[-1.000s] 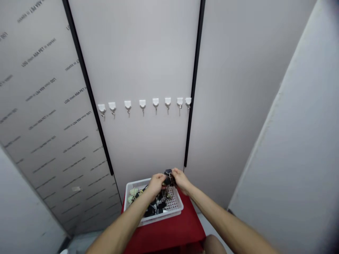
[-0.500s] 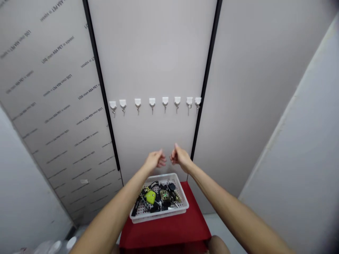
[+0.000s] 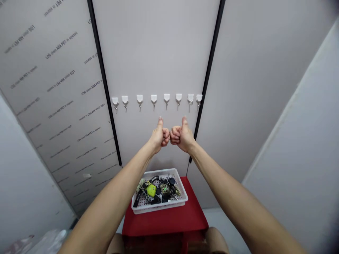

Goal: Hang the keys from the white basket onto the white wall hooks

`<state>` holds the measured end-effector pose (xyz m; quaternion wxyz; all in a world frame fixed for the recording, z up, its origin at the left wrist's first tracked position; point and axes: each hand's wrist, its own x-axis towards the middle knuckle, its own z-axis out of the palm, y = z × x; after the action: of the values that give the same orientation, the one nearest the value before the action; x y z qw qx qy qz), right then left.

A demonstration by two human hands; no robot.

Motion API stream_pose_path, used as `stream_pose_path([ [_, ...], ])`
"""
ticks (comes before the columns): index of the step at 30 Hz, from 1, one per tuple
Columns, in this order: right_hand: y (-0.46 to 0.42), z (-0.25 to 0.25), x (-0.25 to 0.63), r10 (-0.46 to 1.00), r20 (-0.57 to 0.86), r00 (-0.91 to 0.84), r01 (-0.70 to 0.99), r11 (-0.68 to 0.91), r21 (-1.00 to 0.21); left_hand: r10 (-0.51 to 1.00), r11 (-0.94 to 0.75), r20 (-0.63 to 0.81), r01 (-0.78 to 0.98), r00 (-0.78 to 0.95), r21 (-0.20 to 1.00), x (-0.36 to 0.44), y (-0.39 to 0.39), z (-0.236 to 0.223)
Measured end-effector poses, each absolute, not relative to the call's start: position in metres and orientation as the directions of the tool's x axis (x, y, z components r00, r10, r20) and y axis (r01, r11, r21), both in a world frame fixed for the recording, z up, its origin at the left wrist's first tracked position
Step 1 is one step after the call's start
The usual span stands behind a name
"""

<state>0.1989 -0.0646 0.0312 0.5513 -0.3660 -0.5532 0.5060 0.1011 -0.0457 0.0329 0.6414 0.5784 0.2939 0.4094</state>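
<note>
A low red table (image 3: 192, 208) stands on the pale floor (image 3: 215, 215), its flat top showing bare in front and along the right, with shadowy space beneath the near edge. Directly on it sits a white plastic basket (image 3: 160, 209), shallow and holed through the bottom, upright and set toward the back, its left end partly hidden from me by a forearm. In the basket I can make out a yellow-green tag (image 3: 151, 190), a round gold-and-black piece (image 3: 164, 189) beside it, and a jumble of small dark objects too tangled to name.
</note>
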Motion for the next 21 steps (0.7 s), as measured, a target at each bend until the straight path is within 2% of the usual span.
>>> stream_pose_path([
  [3,-0.062,0.021,0.197,0.966,0.229,-0.119,-0.116,0.215,-0.970,0.872,-0.006,0.082,-0.157,0.483,0.988,0.101,-0.045,0.022],
  [5,-0.061,0.000,0.197,0.973,0.199,-0.114,-0.030,0.196,-0.980,0.892,0.004,0.039,-0.095,0.450,0.995,0.100,-0.045,0.000],
  [8,-0.063,-0.053,0.202,0.986,0.111,-0.121,0.301,0.143,-0.943,0.929,-0.007,-0.045,0.137,0.368,0.991,0.094,-0.050,-0.055],
  [9,-0.065,-0.074,0.205,0.991,0.079,-0.107,0.447,0.119,-0.887,0.939,-0.042,-0.043,0.237,0.341,0.971,0.092,-0.052,-0.076],
  [11,-0.069,-0.112,0.212,0.997,0.076,0.000,0.716,0.053,-0.696,0.960,-0.167,0.040,0.454,0.276,0.875,0.088,-0.058,-0.116],
  [13,-0.073,-0.139,0.216,0.990,0.124,0.072,0.863,0.001,-0.505,0.950,-0.276,0.125,0.578,0.287,0.768,0.086,-0.065,-0.147],
  [15,-0.075,-0.155,0.215,0.984,0.158,0.078,0.931,-0.015,-0.365,0.926,-0.360,0.180,0.634,0.332,0.685,0.087,-0.072,-0.167],
  [17,-0.076,-0.162,0.212,0.984,0.168,0.066,0.959,-0.016,-0.283,0.902,-0.421,0.215,0.663,0.373,0.619,0.089,-0.077,-0.177],
  [19,-0.075,-0.164,0.209,0.980,0.186,0.068,0.960,-0.014,-0.280,0.881,-0.468,0.236,0.673,0.411,0.573,0.090,-0.080,-0.182],
  [21,-0.073,-0.165,0.209,0.970,0.228,0.088,0.928,0.003,-0.372,0.872,-0.482,0.239,0.668,0.427,0.567,0.090,-0.082,-0.183],
])
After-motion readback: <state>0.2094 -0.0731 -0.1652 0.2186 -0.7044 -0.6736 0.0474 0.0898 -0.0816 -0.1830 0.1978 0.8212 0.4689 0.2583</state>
